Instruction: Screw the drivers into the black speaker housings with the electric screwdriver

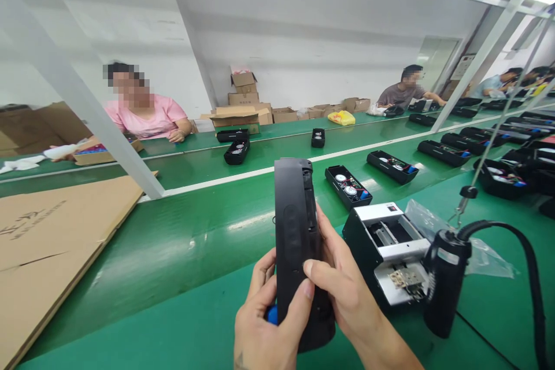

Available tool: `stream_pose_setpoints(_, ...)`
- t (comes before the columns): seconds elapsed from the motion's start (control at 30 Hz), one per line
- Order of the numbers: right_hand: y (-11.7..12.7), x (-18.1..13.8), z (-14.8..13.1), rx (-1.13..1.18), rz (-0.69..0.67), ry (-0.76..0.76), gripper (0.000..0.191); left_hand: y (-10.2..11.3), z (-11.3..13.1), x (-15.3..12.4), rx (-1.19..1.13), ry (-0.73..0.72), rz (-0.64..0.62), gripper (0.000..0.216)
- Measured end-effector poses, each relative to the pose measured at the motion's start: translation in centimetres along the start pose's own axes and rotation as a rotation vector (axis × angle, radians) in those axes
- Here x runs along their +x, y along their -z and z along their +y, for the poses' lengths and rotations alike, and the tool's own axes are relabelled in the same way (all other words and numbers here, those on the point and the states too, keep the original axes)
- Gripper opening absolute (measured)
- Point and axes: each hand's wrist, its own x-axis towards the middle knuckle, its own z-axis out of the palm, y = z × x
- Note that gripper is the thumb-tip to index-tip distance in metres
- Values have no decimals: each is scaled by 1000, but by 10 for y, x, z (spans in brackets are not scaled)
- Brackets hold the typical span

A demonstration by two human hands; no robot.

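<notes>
Both my hands hold a long black plastic speaker housing (pixel 295 225) upright in front of me, above the green bench. My left hand (pixel 264 324) wraps its lower part from the left, thumb pressed on the front. My right hand (pixel 347 289) grips it from the right, fingers behind it. A small blue part (pixel 272 315) shows at the housing's lower left, by my left fingers. To the right hangs a black electric screwdriver (pixel 444 280) on a cable. A black-and-white fixture box (pixel 385 243) sits just behind my right hand.
A green conveyor belt (pixel 208 208) runs across, carrying several open black housings (pixel 348 186) with wiring. A flattened cardboard sheet (pixel 52 237) lies at left. Cardboard boxes (pixel 243 110) stand behind. A person in pink (pixel 145 113) sits opposite; other people work at the far right.
</notes>
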Motion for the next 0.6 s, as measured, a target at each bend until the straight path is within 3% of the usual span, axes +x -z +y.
stream_pose_setpoints(0.2, -5, 2, -3, -10, 20, -10, 79, 0, 2, -1, -15, 0, 0, 48)
stream_pose_setpoints(0.4, -6, -2, 0, 151, 107, -63, 70, 0, 5, -4, 30, -37, 5, 44)
stream_pose_setpoints(0.6, -4, -2, -5, 108, -2, -11, 80, -1, 5, -4, 50, -70, 14, 43)
